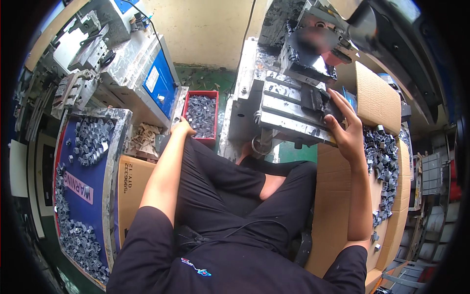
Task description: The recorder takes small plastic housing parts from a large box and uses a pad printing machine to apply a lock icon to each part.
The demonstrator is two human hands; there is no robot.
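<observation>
My right hand (346,128) is at the right edge of a slotted metal machine table (281,105), its fingers stretched and the thumb apart. It lies against or just beside a dark metal fixture (313,99) on that table; I cannot tell whether it touches. Above the fixture is the dark, oily head (308,63) of the machine. My left hand (182,128) rests on my left knee, close to a red bin (217,115) full of small grey metal pieces (199,110). Its fingers lie loosely, partly hidden, and no object shows in it.
A large open cardboard box (338,196) at my right holds many small metal pieces (384,161). At my left stands a blue-topped table (81,171) with heaps of similar pieces, beside another cardboard box (134,181). A grey and blue cabinet (159,83) stands behind.
</observation>
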